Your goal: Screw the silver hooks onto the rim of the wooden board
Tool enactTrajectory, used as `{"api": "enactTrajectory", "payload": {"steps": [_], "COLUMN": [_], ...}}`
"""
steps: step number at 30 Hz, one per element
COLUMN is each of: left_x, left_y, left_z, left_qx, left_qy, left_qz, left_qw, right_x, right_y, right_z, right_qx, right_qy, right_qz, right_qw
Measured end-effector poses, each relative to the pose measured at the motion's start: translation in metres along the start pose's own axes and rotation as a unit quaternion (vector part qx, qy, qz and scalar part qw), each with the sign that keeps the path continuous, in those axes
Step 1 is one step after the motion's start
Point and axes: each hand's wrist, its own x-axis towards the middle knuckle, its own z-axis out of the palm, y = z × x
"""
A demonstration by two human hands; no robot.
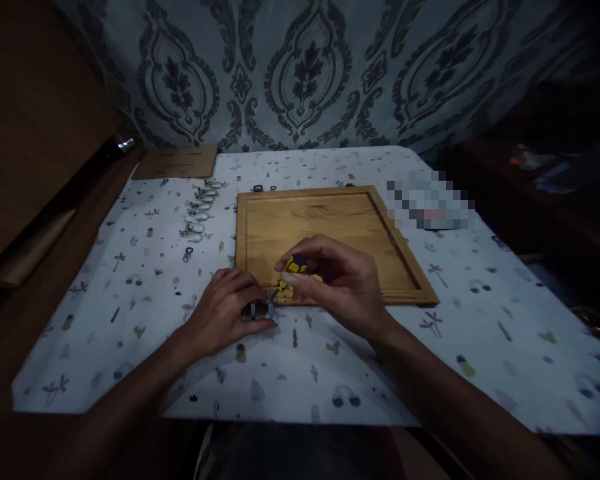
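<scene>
A shallow wooden tray (330,200) lies on the patterned tablecloth (145,347) in front of me. My right hand (340,283) is closed around a small yellow-and-black screwdriver (293,267), whose tip points down-left at the tray's near left corner. My left hand (227,310) pinches a small metal bracket (263,310) against that same corner, its fingers curled around the piece. The bracket is mostly hidden by my fingers.
Several metal hooks (200,213) lie in a loose column left of the tray. A brown cardboard piece (177,162) sits at the table's far left. A blurred-out object (430,203) rests right of the tray. Dark wooden furniture (35,133) flanks the left.
</scene>
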Motion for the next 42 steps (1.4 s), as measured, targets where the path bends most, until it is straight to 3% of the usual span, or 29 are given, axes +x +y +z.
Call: {"api": "enactTrajectory", "payload": {"steps": [6,26,30,34,42], "left_x": [-0.001,0.0,0.0,0.0,0.0], "left_y": [0.0,0.0,0.0,0.0,0.001], "left_z": [0.002,0.001,0.001,0.001,0.001], "left_qx": [-0.009,-0.001,0.0,-0.006,-0.006], "left_qy": [0.007,0.001,0.001,-0.006,-0.003], "left_qz": [-0.007,-0.004,-0.01,-0.014,-0.01], "left_qw": [1.0,1.0,1.0,1.0,1.0], "right_x": [-0.001,-0.002,-0.001,0.001,-0.001], "right_y": [-0.001,0.007,0.001,-0.003,0.001], "right_z": [0.0,0.001,-0.001,-0.003,0.003], "right_qx": [-0.007,-0.043,-0.081,-0.043,-0.006], "right_qy": [0.089,0.028,-0.023,-0.085,-0.001], "right_qz": [-0.032,-0.023,-0.028,-0.033,0.028], "right_qw": [0.996,0.998,0.996,0.995,1.0]}}
